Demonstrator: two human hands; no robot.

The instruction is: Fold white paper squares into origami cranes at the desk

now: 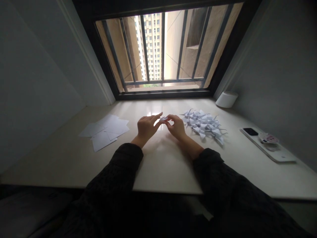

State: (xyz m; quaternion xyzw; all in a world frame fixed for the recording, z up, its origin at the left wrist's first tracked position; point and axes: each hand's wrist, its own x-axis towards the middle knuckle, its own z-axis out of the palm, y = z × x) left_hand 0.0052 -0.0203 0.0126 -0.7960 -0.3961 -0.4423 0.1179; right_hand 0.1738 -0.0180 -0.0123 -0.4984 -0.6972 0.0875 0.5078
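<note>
1. Pinching a small folded white paper (pixel 163 118) – it is a tiny, pointy shape, held up between the hands.
2. The left hand (pixel 146 127) and right hand (pixel 177 127) are close together, fingers on the paper.
3. Just right of the right hand – a heap of folded paper birds (pixel 203 125).
4. Left of the left hand – flat white sheets (pixel 105 131).

Loose white paper sheets (pixel 105 132) overlap on the pale surface (pixel 163 172), and a heap of folded paper cranes (pixel 203 125) lies opposite them. Nearby stand a white cylinder (pixel 226 99) and a flat white phone-like device (pixel 268 147) bearing a black patch and a round sticker. Beyond, a barred window (pixel 163 94) frames a high-rise tower (pixel 151 43).
</note>
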